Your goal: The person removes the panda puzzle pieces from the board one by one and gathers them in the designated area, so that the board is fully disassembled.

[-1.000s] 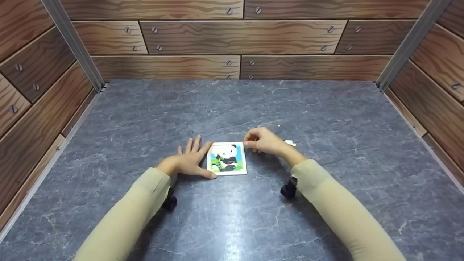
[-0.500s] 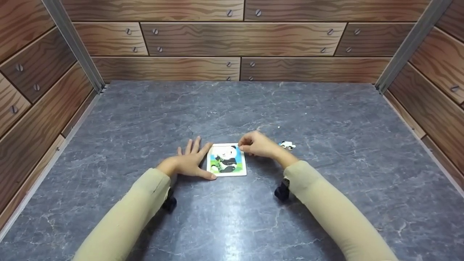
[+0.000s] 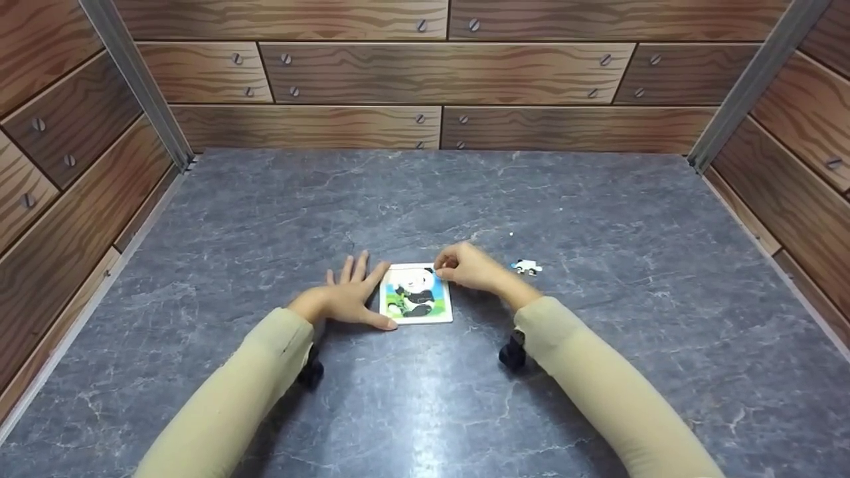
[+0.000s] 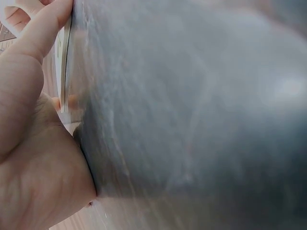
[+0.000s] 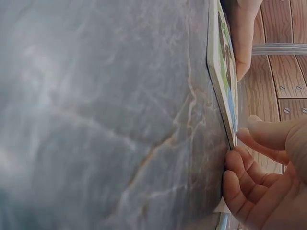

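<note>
A square panda picture puzzle (image 3: 416,303) with a white frame lies flat on the grey table. My left hand (image 3: 345,296) is spread beside it, thumb at the near left corner and index finger at the far left corner. My right hand (image 3: 468,267) bends over the far right corner, thumb and index fingertips right at the picture's edge. In the right wrist view the other fingers (image 5: 232,184) curl down beside the frame. I cannot tell whether a piece is pinched there. A loose white puzzle piece (image 3: 526,267) with black and blue marks lies right of this hand.
A tiny white speck (image 3: 511,234) lies beyond the right hand. Wood-patterned walls (image 3: 438,73) enclose the grey marbled table (image 3: 425,199) at the back and both sides. Dark wrist devices (image 3: 512,352) hang under both sleeves.
My right hand has shifted left onto the puzzle's far right corner, uncovering more of the loose piece. Its movement is slight over the last half second. The left hand stays in place.
</note>
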Available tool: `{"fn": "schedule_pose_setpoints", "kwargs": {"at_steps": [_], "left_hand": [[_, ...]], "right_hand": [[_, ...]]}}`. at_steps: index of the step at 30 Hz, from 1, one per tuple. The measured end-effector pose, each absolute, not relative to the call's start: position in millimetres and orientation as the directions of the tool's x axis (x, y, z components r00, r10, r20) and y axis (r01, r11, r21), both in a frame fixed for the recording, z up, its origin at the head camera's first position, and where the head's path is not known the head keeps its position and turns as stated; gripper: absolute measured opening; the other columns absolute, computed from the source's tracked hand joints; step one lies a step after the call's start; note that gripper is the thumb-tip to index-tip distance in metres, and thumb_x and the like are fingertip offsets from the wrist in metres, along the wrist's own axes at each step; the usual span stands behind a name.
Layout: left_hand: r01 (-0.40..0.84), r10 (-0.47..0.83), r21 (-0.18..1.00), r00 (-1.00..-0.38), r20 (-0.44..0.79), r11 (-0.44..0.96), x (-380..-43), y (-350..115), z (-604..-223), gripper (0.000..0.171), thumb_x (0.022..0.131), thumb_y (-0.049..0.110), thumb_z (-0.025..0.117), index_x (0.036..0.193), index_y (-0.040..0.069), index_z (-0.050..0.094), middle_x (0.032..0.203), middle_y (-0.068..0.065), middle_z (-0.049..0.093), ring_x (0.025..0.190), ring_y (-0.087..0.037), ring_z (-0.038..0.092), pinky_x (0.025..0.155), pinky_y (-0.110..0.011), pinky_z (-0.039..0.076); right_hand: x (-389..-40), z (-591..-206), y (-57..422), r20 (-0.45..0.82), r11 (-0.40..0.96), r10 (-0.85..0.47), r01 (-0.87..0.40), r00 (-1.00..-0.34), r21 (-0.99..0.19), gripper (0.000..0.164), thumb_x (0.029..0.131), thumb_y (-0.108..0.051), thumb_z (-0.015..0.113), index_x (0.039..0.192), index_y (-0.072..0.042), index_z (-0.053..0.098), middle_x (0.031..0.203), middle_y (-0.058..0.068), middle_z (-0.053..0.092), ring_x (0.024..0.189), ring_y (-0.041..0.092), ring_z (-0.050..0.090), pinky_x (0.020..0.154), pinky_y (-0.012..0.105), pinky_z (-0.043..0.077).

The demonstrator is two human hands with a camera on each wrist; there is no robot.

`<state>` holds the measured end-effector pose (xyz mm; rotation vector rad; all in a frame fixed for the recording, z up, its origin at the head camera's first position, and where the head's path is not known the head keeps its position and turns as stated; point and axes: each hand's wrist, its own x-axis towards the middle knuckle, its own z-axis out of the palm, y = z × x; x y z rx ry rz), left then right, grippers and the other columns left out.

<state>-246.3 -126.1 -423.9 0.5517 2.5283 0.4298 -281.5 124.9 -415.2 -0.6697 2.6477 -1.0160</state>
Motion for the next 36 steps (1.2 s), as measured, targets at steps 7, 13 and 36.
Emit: {"fn": "schedule_pose_setpoints", "kwargs": {"at_steps": [7, 13, 36], "left_hand": [[0.271, 0.448, 0.411, -0.783, -0.432, 0.870, -247.1, -126.7, -424.6, 0.113, 0.071, 0.070, 0.061, 0.150, 0.026, -0.008, 0.149, -0.015, -0.027, 0.133, -0.035, -0.026, 0.100, -0.064, -0.011], [0.272, 0.451, 0.415, -0.782, -0.431, 0.868, -248.2, -127.5, -424.9, 0.113, 0.071, 0.070, 0.061, 0.150, 0.026, -0.008, 0.149, -0.016, -0.027, 0.133, -0.036, -0.026, 0.100, -0.064, -0.011], [0.282, 0.451, 0.400, -0.779, -0.436, 0.872, -247.4, -126.0, -423.3, 0.112, 0.072, 0.069, 0.061, 0.150, 0.027, -0.007, 0.149, -0.016, -0.027, 0.133, -0.037, -0.025, 0.100, -0.065, -0.010]], "right_hand": [[-283.1, -416.6, 122.6, -0.024, 0.671, -0.487, -0.357, -0.873, -0.649, 0.015, 0.084, -0.010, 0.065, 0.094, 0.000, 0.068, 0.077, 0.004, 0.060, 0.067, 0.013, 0.049, 0.062, 0.025, 0.041], [-283.8, -414.9, 118.5, -0.014, 0.687, -0.488, -0.374, -0.873, -0.623, 0.015, 0.085, -0.010, 0.064, 0.092, 0.002, 0.070, 0.070, 0.001, 0.056, 0.063, 0.012, 0.045, 0.058, 0.025, 0.037], [-287.4, -420.1, 118.6, 0.001, 0.665, -0.459, -0.344, -0.889, -0.663, 0.007, 0.086, -0.008, 0.062, 0.085, -0.002, 0.060, 0.079, 0.004, 0.057, 0.072, 0.016, 0.049, 0.068, 0.030, 0.043]]}}
